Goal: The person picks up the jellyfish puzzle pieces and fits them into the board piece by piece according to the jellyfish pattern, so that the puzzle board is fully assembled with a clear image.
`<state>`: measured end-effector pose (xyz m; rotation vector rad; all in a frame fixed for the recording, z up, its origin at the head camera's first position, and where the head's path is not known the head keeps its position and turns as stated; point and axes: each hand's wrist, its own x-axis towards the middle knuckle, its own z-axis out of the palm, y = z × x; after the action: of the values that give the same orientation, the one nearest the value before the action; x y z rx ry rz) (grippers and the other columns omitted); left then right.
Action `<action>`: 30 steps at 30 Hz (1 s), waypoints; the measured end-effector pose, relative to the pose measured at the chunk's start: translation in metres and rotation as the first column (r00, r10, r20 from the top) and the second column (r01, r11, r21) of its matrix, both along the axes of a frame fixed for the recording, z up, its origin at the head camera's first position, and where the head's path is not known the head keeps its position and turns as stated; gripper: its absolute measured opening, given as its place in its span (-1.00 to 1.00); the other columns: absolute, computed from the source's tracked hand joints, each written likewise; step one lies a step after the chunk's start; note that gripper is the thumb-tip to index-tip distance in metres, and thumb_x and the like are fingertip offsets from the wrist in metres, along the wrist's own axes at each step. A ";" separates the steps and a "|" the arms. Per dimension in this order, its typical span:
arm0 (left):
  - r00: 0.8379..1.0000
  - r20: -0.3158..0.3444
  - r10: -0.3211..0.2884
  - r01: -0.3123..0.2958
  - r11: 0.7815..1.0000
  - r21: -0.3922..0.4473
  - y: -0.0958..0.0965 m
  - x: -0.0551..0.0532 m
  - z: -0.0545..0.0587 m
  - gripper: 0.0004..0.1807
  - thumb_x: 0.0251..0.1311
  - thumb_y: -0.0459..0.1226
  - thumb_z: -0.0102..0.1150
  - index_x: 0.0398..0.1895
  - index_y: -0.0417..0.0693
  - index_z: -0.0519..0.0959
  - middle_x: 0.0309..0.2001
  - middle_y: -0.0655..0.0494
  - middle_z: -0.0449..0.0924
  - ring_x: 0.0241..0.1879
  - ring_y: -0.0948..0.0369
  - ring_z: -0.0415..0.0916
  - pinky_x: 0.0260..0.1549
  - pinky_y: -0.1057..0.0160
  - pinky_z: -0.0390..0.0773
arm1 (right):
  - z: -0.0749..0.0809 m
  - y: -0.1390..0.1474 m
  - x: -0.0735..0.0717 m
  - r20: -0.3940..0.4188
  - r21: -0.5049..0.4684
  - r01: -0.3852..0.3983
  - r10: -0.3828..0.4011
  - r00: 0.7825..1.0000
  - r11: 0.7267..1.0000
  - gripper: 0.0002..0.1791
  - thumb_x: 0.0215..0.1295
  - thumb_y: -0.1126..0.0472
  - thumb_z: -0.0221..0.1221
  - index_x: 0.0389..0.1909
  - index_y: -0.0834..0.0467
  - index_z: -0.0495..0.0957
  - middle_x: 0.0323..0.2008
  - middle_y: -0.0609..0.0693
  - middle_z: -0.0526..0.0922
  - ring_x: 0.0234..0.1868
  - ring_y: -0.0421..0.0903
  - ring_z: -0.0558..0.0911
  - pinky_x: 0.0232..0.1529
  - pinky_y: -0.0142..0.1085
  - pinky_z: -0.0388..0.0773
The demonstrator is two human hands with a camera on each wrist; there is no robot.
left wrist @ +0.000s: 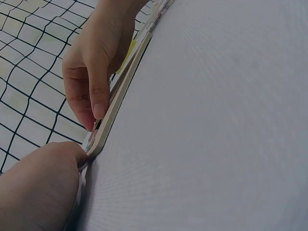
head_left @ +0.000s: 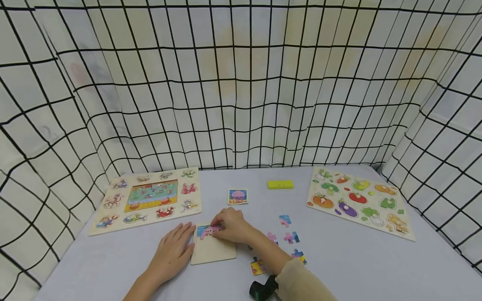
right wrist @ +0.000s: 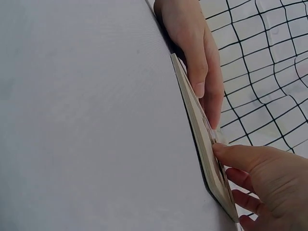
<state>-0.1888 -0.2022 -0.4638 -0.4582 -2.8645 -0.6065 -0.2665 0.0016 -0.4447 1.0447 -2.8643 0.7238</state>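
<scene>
A shallow wooden puzzle board (head_left: 214, 253) lies flat, with blue and pink jigsaw pieces (head_left: 202, 231) along its far left edge. My left hand (head_left: 171, 255) rests flat on the white cloth, its fingertips against the board's left side. Over the far part of the board, my right hand (head_left: 234, 226) pinches a pink jigsaw piece (head_left: 216, 229) between thumb and fingers, beside the placed pieces. The left wrist view shows the right hand's fingers pointing down at the board's rim (left wrist: 113, 113). In the right wrist view the board's edge (right wrist: 199, 132) is seen side-on between both hands.
Loose jigsaw pieces (head_left: 291, 237) lie right of the board, some partly hidden by my right forearm. Behind are a jellyfish picture card (head_left: 238, 196) and a yellow block (head_left: 280, 184). A sea-animal board (head_left: 147, 215) stands left, a vegetable board (head_left: 361, 205) right. Black netting (head_left: 241, 104) surrounds the table.
</scene>
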 end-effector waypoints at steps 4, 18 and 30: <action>1.000 -0.002 -0.001 0.001 1.000 0.001 0.000 0.000 0.001 -0.47 0.22 -0.20 0.04 0.25 -0.20 0.31 0.28 -0.11 0.25 0.30 -0.12 0.05 0.16 -0.21 0.03 | -0.003 0.000 -0.001 -0.014 -0.029 -0.012 0.012 1.000 1.000 -0.78 0.05 -0.03 0.30 -0.27 -0.09 0.65 -0.32 -0.34 0.52 -0.26 -0.33 0.34 -0.21 -0.32 0.20; 1.000 -0.002 -0.005 0.005 1.000 0.003 0.001 0.000 0.002 -0.47 0.23 -0.20 0.04 0.25 -0.20 0.32 0.28 -0.11 0.24 0.30 -0.11 0.05 0.16 -0.21 0.03 | -0.006 -0.004 -0.001 -0.080 -0.047 -0.008 0.004 0.997 0.999 -0.79 0.06 -0.09 0.28 -0.32 -0.12 0.66 -0.33 -0.31 0.51 -0.30 -0.33 0.30 -0.27 -0.36 0.15; 1.000 -0.013 -0.003 0.003 1.000 -0.006 0.002 0.001 0.003 -0.48 0.22 -0.20 0.05 0.24 -0.19 0.33 0.28 -0.10 0.25 0.30 -0.11 0.05 0.15 -0.21 0.05 | -0.005 -0.005 -0.001 -0.106 -0.037 -0.003 -0.001 0.994 0.999 -0.83 0.04 -0.08 0.29 -0.38 -0.12 0.67 -0.31 -0.31 0.53 -0.28 -0.33 0.30 -0.24 -0.34 0.16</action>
<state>-0.1882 -0.2004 -0.4610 -0.4654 -2.8541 -0.5934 -0.2670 -0.0034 -0.4502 1.0464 -2.7507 0.6962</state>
